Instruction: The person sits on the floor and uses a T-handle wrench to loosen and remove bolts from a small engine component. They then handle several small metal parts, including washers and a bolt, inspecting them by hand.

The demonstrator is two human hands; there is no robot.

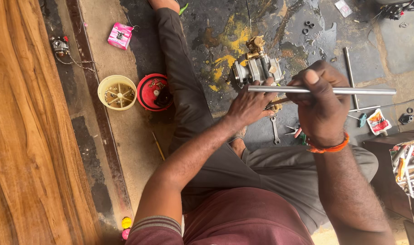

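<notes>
One long steel rod [325, 90] held level across the middle of the view, clamped in the right hand [320, 106], fist closed round it, thumb on top. Rod's near end met the left hand [250, 106]. Left hand lay curled over a grey metal pump body [257, 70] with one brass fitting [253, 47] on top; could not tell whether fingers gripped it or only steadied it, palm side hidden. Lower half of pump body covered by both hands. One orange band [327, 146] on the right wrist.

On the stained floor [216, 27] beneath the hands: one spanner [275, 130], partly hidden by the left wrist; something pointed beside it, too small to name. Second steel rod [351, 75] lay upright in the frame behind the right hand, lower end hidden. One thin wire rod [388, 105] nearby. Four or so small dark rings [308, 27] farther off, count unsure.

To the left: two round tubs, one cream [117, 93], one red [153, 93], touching, both holding small parts too fine to count. One pink box [120, 36]. One small engine part [60, 46] on the wooden edge. Tool box [409, 165] at right, cut off by the frame.
</notes>
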